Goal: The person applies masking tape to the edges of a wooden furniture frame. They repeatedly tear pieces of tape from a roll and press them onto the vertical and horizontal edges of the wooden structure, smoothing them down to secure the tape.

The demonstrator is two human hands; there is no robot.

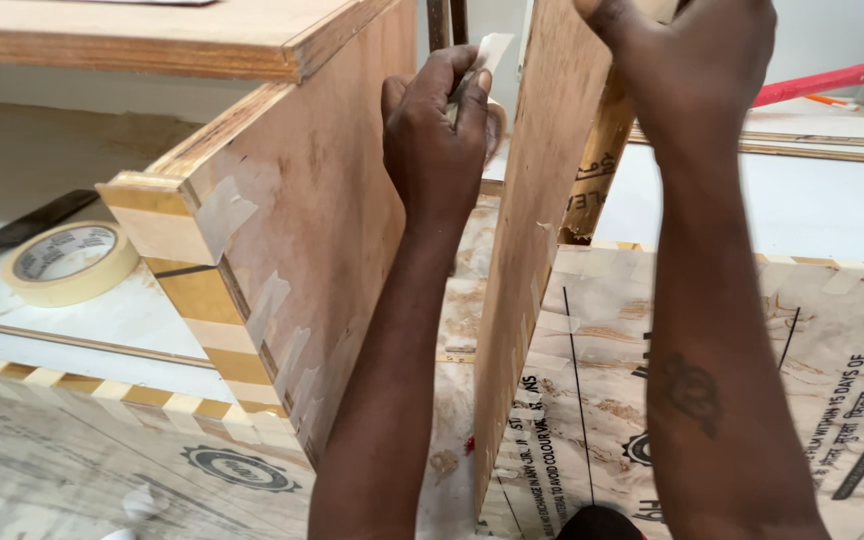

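Left hand (439, 140) pinching tape strip (492, 48), narrow gap between plywood panels (527, 230)

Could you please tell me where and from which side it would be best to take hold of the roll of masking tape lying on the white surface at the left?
The roll of masking tape lies flat with its open core facing up, and nothing rests on it. Probably best to come straight down from above: fingers into the core, thumb on the outer rim. The left hand, now pinching a tape strip, is the nearer one.
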